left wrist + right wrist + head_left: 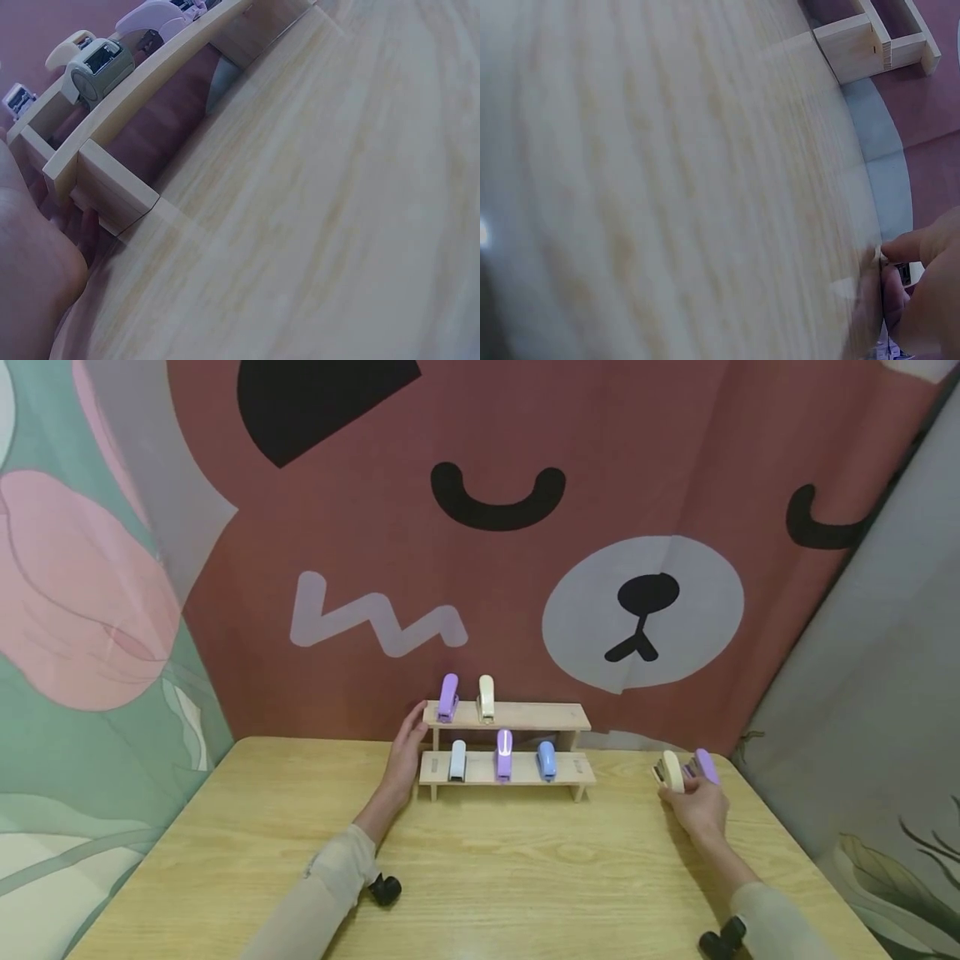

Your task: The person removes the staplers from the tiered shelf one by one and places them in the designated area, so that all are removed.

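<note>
R grip (697,810): pinching cream stapler (672,772) | loc: far R of desk (517,868), just beside purple stapler (706,766) | L grip (406,750): fingers relaxed vs. L end of wood shelf (534,716) | est.: light, stiff, prob. slick; hold sides mid-body, avoid squeezing hinge

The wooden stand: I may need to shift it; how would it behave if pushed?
The wooden stand looks stiff, being flat boards. It would probably slide, not roll, on straight legs over the smooth-looking table. Its staplers might shift if jolted; the shelves show no raised edges.
</note>
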`<state>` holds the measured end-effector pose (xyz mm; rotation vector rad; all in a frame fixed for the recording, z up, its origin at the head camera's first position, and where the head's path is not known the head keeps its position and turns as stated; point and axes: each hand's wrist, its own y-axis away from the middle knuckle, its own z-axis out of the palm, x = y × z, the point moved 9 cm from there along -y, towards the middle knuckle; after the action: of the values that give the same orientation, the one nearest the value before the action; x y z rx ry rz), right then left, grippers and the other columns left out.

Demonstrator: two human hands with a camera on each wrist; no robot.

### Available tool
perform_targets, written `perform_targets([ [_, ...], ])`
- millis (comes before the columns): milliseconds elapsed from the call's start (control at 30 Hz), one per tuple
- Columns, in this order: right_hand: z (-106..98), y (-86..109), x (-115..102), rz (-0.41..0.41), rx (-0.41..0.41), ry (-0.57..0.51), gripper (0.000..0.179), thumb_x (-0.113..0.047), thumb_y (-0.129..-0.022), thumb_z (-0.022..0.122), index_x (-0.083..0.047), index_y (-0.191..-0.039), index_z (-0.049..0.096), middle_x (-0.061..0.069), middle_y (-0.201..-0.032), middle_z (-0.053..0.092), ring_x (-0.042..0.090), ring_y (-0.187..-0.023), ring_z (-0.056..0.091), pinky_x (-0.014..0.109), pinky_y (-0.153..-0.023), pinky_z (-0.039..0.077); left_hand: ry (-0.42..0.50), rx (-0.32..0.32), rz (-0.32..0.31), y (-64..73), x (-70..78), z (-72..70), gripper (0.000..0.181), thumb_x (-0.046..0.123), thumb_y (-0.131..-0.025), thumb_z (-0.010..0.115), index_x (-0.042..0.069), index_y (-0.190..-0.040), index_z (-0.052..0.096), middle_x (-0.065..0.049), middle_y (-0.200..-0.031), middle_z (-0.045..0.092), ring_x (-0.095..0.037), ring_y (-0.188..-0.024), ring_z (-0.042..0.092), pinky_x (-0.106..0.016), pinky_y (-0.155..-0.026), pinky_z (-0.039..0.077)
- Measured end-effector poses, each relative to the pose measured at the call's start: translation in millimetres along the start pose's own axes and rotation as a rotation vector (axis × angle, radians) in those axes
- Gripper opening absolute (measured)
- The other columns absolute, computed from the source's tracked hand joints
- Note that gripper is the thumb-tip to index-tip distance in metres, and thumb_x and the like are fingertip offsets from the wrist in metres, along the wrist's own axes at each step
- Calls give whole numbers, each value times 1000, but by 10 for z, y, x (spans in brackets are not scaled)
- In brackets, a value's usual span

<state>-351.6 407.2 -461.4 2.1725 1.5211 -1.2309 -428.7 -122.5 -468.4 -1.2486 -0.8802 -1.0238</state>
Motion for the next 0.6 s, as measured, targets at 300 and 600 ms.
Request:
perform_targets([
  [300, -11, 89, -34, -36, 0, 37, 43, -13, -81, 84, 15, -107, 65, 21, -85, 67, 34, -78, 62, 35, -61, 46, 14, -38, -46, 41, 20, -1, 52, 34, -111, 42, 24, -161, 33, 2, -165, 25, -25, -150, 20, -51, -120, 12],
  [600, -153, 202, -80, -17, -34, 28, 43, -11, -82, 80, 14, -114, 65, 23, -91, 67, 32, -79, 61, 32, -60, 46, 26, -61, -19, 153, 329, 57, 52, 26, -111, 43, 14, -161, 33, -4, -164, 29, -27, -148, 24, -52, -119, 17],
])
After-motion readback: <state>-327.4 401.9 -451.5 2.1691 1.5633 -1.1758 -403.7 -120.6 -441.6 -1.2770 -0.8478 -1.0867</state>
